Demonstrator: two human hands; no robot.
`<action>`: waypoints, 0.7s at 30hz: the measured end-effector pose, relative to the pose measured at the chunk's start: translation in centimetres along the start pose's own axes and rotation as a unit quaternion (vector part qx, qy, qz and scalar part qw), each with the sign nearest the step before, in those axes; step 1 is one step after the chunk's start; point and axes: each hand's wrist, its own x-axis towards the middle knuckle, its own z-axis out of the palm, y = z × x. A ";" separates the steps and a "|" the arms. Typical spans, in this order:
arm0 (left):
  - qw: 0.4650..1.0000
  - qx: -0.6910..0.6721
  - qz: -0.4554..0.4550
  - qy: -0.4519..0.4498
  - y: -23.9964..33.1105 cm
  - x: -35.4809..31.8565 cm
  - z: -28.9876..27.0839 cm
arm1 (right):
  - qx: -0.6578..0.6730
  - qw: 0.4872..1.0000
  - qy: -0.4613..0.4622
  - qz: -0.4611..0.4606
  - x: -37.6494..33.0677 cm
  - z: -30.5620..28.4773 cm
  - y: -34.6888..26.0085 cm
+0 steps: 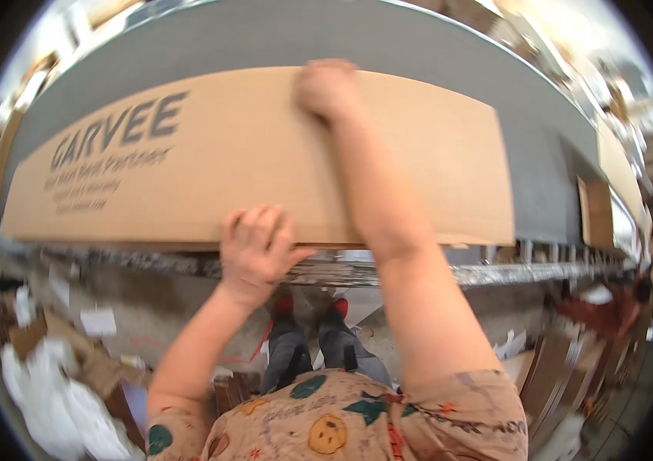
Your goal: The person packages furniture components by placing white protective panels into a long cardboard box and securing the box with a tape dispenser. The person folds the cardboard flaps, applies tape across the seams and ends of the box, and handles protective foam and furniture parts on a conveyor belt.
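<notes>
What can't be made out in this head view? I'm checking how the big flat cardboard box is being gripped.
- Right hand: its fingers curl over the far edge of the cardboard box, so the grip is hidden.
- Left hand: the thumb side goes under the near edge, out of sight.
- Underside of the box: hidden by the box itself.
- Grey tabletop: its far part bends into the blurred rim.
- Floor clutter: too blurred to identify.

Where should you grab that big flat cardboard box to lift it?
Grip the cardboard box by its two long edges, as the left hand does at the near edge and the right hand at the far one. It is wide, flat and thin, so probably floppy.
</notes>
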 end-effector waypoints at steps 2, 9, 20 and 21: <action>0.997 0.007 0.042 -0.063 -0.1 2.2 -1.0 | 0.124 0.992 0.011 0.022 -0.3 -0.1 -1.1; 0.987 0.071 0.094 -0.108 -1.2 2.2 -0.6 | 0.425 0.893 -0.036 -0.145 -22.0 -6.7 2.3; 0.985 0.101 0.130 -0.052 -1.2 2.2 0.5 | 0.553 0.682 -0.098 0.468 -27.5 8.7 21.2; 0.984 0.107 0.131 -0.053 -1.5 2.1 0.3 | 0.538 0.671 -0.085 0.503 -26.7 9.0 20.6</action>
